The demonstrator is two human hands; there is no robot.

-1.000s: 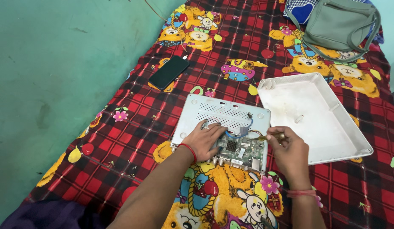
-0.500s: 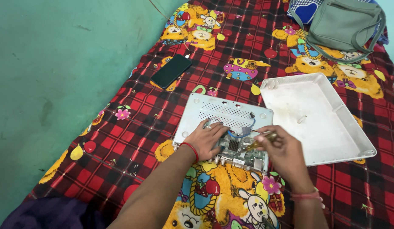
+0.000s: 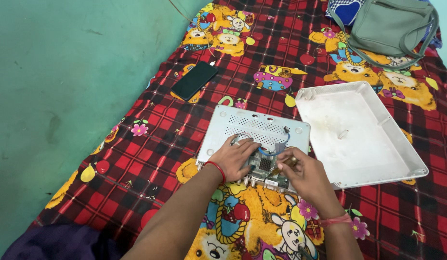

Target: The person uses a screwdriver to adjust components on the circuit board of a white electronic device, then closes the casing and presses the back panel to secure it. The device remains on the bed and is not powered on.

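Head view: opened white device (image 3: 255,132), circuit board (image 3: 264,168) exposed.

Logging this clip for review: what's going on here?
A person works on an opened white electronics box lying on a red checked blanket. The left hand rests flat on its circuit board, while the right hand holds a small tool against the board. The box's removed white cover lies alongside, with a phone and grey bag farther away.

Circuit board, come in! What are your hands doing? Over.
Left hand flat on circuit board. Right hand grips a screwdriver, tip at board. Removed white cover lies alongside, not blocking.
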